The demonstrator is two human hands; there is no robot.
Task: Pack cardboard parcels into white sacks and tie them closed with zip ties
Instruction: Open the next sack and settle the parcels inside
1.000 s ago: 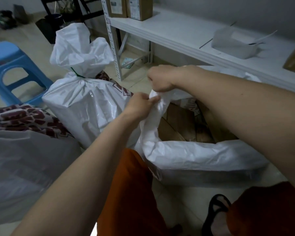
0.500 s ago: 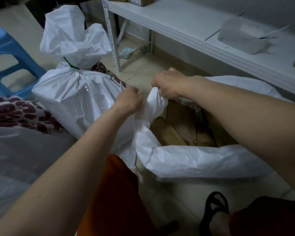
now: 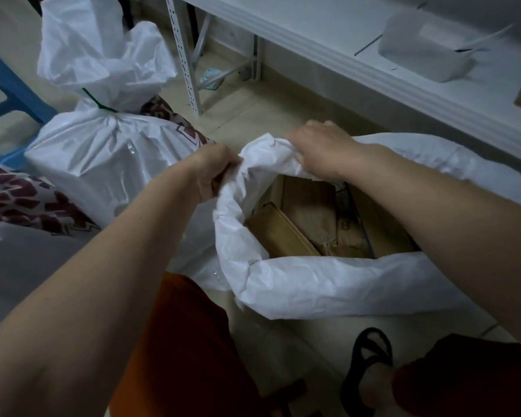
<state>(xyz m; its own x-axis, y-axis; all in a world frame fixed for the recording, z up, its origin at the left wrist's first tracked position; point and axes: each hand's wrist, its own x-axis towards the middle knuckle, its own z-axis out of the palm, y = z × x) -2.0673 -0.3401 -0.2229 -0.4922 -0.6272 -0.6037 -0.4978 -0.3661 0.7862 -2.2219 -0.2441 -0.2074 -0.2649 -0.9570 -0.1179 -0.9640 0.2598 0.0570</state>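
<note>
Both forearms reach forward over the open white sack (image 3: 328, 290) on the floor, cardboard parcels (image 3: 310, 224) showing inside its mouth. The left hand (image 3: 214, 173) grips bunched rim fabric at the sack's ten o'clock. The right hand (image 3: 322, 149) clutches the rim at twelve, knuckles up. A tied sack (image 3: 103, 158) with a green zip tie (image 3: 98, 103) stands at nine o'clock.

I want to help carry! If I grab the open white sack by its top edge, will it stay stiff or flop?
The open sack would probably flop: its rim crumples where the left hand and right hand grip it. It is likely heavy, since cardboard parcels fill it. The film looks smooth, so maybe slippery.
</note>
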